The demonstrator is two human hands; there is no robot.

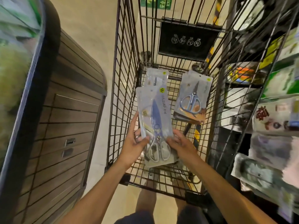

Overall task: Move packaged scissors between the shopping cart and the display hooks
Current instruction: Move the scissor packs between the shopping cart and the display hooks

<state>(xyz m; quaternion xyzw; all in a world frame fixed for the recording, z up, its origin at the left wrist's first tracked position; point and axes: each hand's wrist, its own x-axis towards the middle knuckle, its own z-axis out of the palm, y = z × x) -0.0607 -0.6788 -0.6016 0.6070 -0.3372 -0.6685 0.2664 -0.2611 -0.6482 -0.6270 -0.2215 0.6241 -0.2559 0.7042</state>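
Observation:
Both my hands reach into the black wire shopping cart [126, 78] and hold a stack of packaged scissors [155, 110] by its lower end. My left hand [134, 143] grips the stack's left edge, my right hand [181, 143] its right edge. The top pack is clear plastic with steel scissors and a yellow sticker. Another pack [156, 76] lies flat beyond it on the cart floor. A second pile of packaged scissors [192, 97] rests at the cart's right side. No display hooks are clearly visible.
A wooden slatted display stand [68, 118] with blurred produce on top stands left of the cart. Blurred shelves of packaged goods [275, 110] rise on the right. A black sign [187, 41] hangs on the cart's far end. Beige floor lies between.

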